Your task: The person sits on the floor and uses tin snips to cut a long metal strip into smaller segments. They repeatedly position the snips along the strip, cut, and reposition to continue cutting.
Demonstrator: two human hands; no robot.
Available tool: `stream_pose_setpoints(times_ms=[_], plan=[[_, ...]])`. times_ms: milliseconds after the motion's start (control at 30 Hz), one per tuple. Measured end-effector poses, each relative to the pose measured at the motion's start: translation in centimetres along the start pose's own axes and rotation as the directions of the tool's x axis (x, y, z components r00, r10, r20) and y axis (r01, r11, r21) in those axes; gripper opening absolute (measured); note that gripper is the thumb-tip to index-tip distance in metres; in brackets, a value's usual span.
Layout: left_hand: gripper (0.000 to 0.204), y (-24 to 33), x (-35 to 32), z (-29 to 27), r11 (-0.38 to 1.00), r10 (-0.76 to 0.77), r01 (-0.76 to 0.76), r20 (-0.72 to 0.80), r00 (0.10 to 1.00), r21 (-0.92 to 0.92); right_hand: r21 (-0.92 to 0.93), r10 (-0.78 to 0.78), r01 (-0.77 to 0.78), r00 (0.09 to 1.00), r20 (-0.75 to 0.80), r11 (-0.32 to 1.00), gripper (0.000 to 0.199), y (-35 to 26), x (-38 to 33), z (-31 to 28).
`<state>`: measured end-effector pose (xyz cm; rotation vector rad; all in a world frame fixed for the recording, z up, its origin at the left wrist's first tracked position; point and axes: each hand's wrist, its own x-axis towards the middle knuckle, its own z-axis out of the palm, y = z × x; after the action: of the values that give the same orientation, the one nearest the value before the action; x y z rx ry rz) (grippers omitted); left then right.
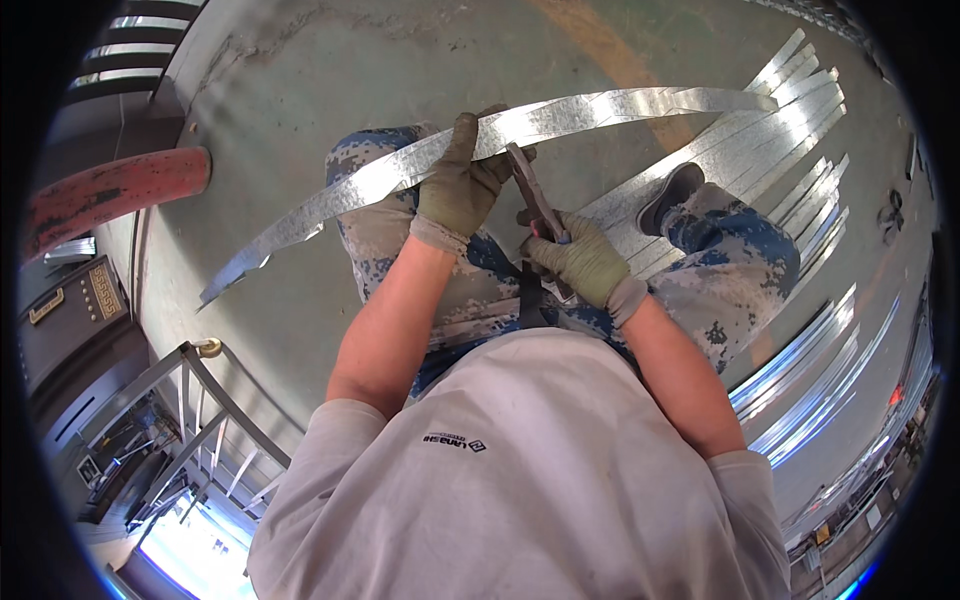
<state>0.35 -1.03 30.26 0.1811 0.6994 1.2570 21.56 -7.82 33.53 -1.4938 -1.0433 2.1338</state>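
A long, thin strip of shiny galvanized sheet metal (600, 106) stretches across in front of me, its left end drooping lower and showing a ragged lower edge. My left hand (458, 192), in an olive work glove, is closed round the strip near its middle, the thumb lying over the face. In my gloved right hand (588, 262) is a pair of tin snips (537, 196), gripped by the handles. The snips' jaws point up toward the strip's lower edge, just right of my left fingers. Whether they touch the metal I cannot tell.
Stacked metal strips (740, 150) lie on the floor at the right, beside my shoe (670, 195). More bright strips (800, 380) lie farther down that side. At left are a worn red pipe-like piece (120, 197) and a grey metal frame (230, 410).
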Motion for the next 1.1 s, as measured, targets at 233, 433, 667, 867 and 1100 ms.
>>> stream_pose_setpoints(times_ms=[233, 433, 667, 867, 1100], plan=[[0.043, 0.0, -0.1, 0.7, 1.0, 0.016, -0.017, -0.012, 1.0, -0.012, 0.029, 0.056, -0.057, 0.998, 0.029, 0.998, 0.039, -0.3, 0.3, -0.9], [0.042, 0.2, 0.1, 0.5, 1.0, 0.001, -0.002, 0.038, 0.999, 0.026, 0.256, 0.089, -0.126, 0.985, 0.149, 0.958, 0.037, -0.9, -0.4, -1.1], [0.049, 0.3, 0.4, 0.4, 0.999, -0.015, 0.012, 0.08, 0.997, 0.04, 0.315, 0.029, -0.087, 0.982, 0.187, 0.945, 0.041, -0.4, -0.1, -1.4], [0.05, 0.0, 0.6, -0.2, 0.999, -0.027, 0.028, 0.03, 0.999, -0.022, 0.53, -0.014, -0.191, 0.933, 0.359, 0.827, 0.046, -0.1, -0.2, -1.3], [0.051, 0.3, 0.9, 0.2, 0.999, -0.047, 0.046, 0.045, 0.998, 0.01, 0.619, -0.041, -0.28, 0.891, 0.452, 0.734, 0.049, 1.4, 0.8, -1.6]])
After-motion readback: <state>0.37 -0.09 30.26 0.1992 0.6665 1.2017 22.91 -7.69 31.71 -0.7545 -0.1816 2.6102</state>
